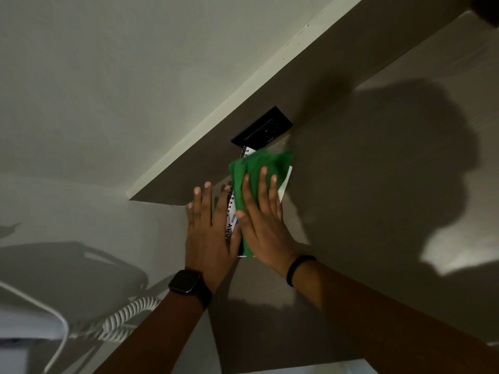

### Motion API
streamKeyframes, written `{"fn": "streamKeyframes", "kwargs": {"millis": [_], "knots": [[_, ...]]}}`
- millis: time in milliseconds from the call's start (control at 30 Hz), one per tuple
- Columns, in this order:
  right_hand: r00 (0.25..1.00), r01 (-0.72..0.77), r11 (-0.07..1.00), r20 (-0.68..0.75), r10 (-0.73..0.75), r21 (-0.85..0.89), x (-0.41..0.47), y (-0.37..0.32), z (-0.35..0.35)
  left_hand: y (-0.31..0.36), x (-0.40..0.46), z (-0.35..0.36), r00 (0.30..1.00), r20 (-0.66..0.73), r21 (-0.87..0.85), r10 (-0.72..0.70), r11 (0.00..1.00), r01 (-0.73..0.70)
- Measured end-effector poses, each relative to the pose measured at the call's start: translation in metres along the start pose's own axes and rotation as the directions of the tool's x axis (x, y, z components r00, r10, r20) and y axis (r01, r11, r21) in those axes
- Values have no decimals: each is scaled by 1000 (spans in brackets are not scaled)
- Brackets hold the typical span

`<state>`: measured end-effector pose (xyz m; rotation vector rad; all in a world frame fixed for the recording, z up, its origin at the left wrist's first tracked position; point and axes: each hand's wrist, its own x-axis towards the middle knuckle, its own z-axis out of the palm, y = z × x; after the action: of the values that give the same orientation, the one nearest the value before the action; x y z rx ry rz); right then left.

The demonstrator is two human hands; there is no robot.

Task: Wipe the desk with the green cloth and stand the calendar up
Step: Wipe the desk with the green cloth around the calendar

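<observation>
A white spiral-bound calendar lies on the grey desk near its left end, mostly covered. The green cloth is spread over the calendar. My right hand lies flat on the cloth, fingers spread, thumb at the cloth's left edge. My left hand rests flat beside it on the calendar's left side, fingers apart, holding nothing. Only a strip of the calendar with printed letters shows between my hands, and a white corner shows at the right of the cloth.
A black socket plate is set in the desk's raised back panel, just beyond the cloth. The pale wall runs along the left. A coiled white cable and a white cord hang at the lower left. My shadow falls across the desk's right part.
</observation>
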<state>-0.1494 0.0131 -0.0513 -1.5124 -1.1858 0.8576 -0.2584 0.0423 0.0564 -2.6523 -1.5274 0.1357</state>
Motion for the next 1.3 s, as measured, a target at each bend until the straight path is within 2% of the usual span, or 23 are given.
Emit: {"fn": "streamKeyframes", "kwargs": {"millis": [100, 233, 367, 467, 567, 667, 767, 833, 933, 967, 1033, 1133, 1200, 1300], "knots": [[998, -20, 999, 60, 22, -42, -16, 13, 1, 1, 1, -1, 1000, 11, 9, -1, 1000, 1], [985, -166, 984, -41, 168, 58, 11, 1, -6, 3, 1, -1, 999, 26, 10, -31, 999, 30], [999, -30, 999, 34, 29, 15, -12, -2, 1, 1, 0, 0, 1000, 8, 12, 0, 1000, 0], [988, -145, 988, 55, 143, 48, -13, 8, -4, 0, 1, 2, 1000, 18, 27, -6, 1000, 5], [966, -243, 958, -48, 252, 149, 22, -2, -13, -1, 1, 4, 1000, 3, 27, -6, 1000, 6], [980, -170, 978, -78, 181, 124, 24, -12, -11, -2, 0, 4, 1000, 0, 27, 2, 1000, -2], [999, -52, 998, 17, 51, 46, -15, -8, -1, -2, 1, 4, 1000, -7, 23, 19, 1000, -18], [991, -129, 990, 39, 127, 48, -19, -1, -1, -1, 1, 3, 1000, 4, 23, 2, 1000, -2], [957, -277, 947, -49, 288, 162, 19, -9, -16, 1, 1, 2, 1000, 9, 27, -13, 1000, 13], [953, -276, 943, -73, 293, 185, 30, -14, -21, 1, 1, 2, 1000, 8, 30, -15, 999, 14], [974, -192, 969, -90, 207, 158, 32, -22, -21, 1, 1, 2, 1000, 10, 36, -10, 999, 10], [995, -102, 992, 10, 102, 80, -3, -25, -8, -2, 0, 2, 1000, 2, 28, 10, 1000, -10], [988, -150, 987, 47, 148, 54, -15, -15, -4, -2, 0, 3, 1000, 0, 35, 6, 999, -6], [963, -264, 955, -22, 269, 134, 12, -8, -14, -2, 1, 5, 1000, 0, 27, -13, 1000, 13]]}}
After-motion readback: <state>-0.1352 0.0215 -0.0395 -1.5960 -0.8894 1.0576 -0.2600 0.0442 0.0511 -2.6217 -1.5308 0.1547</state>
